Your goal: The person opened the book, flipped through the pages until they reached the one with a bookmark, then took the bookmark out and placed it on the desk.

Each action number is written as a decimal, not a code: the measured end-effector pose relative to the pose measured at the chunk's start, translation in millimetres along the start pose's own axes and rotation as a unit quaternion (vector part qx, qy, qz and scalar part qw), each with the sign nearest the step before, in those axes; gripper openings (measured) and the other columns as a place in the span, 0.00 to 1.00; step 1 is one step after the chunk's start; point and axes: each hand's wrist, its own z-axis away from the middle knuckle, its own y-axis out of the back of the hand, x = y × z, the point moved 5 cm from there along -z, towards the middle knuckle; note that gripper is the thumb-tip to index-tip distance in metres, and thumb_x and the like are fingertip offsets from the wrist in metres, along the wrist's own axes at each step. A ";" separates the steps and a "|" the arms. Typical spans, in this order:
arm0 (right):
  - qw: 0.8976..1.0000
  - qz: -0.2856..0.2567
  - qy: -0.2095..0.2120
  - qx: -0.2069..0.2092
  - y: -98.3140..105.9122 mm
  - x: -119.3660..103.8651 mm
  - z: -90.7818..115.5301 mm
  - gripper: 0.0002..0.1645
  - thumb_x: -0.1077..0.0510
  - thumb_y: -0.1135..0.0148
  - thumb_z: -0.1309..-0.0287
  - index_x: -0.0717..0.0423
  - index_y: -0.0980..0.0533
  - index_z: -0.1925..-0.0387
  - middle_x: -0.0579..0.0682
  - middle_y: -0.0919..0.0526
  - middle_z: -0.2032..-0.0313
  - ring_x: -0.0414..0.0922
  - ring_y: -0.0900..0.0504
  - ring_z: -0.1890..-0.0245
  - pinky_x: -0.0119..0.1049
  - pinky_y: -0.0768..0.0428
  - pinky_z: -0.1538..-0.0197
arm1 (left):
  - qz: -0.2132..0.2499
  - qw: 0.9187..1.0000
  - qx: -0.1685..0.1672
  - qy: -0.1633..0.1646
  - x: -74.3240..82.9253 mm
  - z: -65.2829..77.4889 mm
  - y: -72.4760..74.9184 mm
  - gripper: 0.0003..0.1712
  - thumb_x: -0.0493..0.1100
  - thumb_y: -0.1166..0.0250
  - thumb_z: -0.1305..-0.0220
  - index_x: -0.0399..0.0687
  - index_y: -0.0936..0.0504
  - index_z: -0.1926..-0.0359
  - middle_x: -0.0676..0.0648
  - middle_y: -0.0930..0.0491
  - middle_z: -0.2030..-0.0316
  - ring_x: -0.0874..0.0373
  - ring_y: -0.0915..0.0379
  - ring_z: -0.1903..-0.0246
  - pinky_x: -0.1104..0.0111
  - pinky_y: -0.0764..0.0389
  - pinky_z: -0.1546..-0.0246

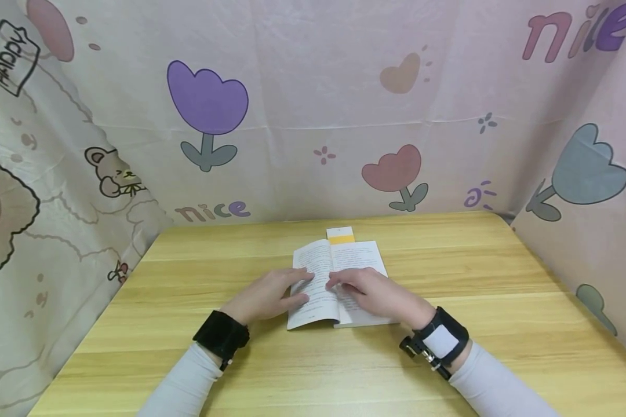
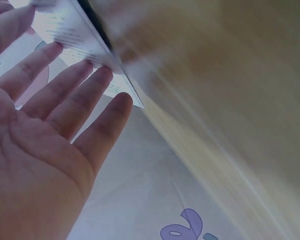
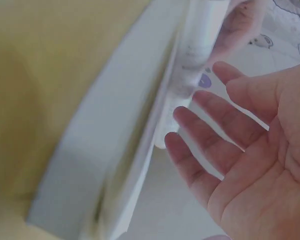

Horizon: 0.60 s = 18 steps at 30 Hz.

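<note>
An open book (image 1: 360,252) with printed white pages lies on the table. My left hand (image 1: 271,294) is at its left page (image 1: 313,308), fingers spread and loosely straight. In the left wrist view the fingertips of the left hand (image 2: 55,125) overlap the printed page (image 2: 72,40). My right hand (image 1: 381,292) lies over the right page, its fingertips near the centre fold. The right wrist view shows the right hand (image 3: 260,145) with slightly bent, relaxed fingers beside the book's thick page block (image 3: 110,115). Neither hand grips anything.
A white card with a yellow band (image 1: 340,235) sticks out beyond the book's top edge. The wooden table (image 1: 188,336) reaches back to a printed cloth (image 1: 292,69), which also hangs along both sides. Each wrist wears a black strap (image 1: 221,335).
</note>
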 end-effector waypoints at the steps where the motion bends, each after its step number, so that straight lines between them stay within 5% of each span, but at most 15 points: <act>1: 1.000 0.002 -0.012 0.003 2.3 2.2 0.3 0.16 0.66 0.45 0.34 0.51 0.20 0.49 0.46 0.21 0.46 0.39 0.28 0.43 0.36 0.30 0.41 | 0.002 1.000 -0.003 0.002 -0.3 -0.2 -0.4 0.32 0.58 0.41 0.34 0.51 0.28 0.34 0.50 0.31 0.36 0.58 0.39 0.37 0.63 0.36 0.39; 5: 0.996 0.033 -0.081 0.010 13.4 13.0 2.8 0.14 0.60 0.43 0.34 0.50 0.20 0.49 0.42 0.19 0.50 0.39 0.25 0.47 0.37 0.26 0.46 | 0.002 1.000 -0.010 0.010 -1.0 -0.3 -1.9 0.35 0.63 0.41 0.36 0.52 0.29 0.33 0.52 0.31 0.36 0.58 0.39 0.37 0.63 0.36 0.39; 12: 0.980 0.086 -0.177 0.003 31.0 27.7 9.7 0.16 0.54 0.41 0.35 0.56 0.19 0.50 0.51 0.20 0.49 0.46 0.23 0.49 0.44 0.24 0.50 | -0.004 1.000 -0.014 0.010 0.2 0.6 -1.3 0.37 0.63 0.41 0.36 0.51 0.31 0.32 0.49 0.33 0.35 0.57 0.40 0.36 0.62 0.36 0.39; 18: 0.961 0.132 -0.242 -0.009 37.6 41.2 18.3 0.18 0.51 0.40 0.36 0.59 0.18 0.53 0.54 0.18 0.56 0.45 0.23 0.63 0.40 0.24 0.68 | -0.006 1.000 -0.014 0.007 2.3 1.5 -0.6 0.37 0.61 0.40 0.36 0.50 0.31 0.32 0.47 0.33 0.35 0.56 0.40 0.36 0.61 0.36 0.38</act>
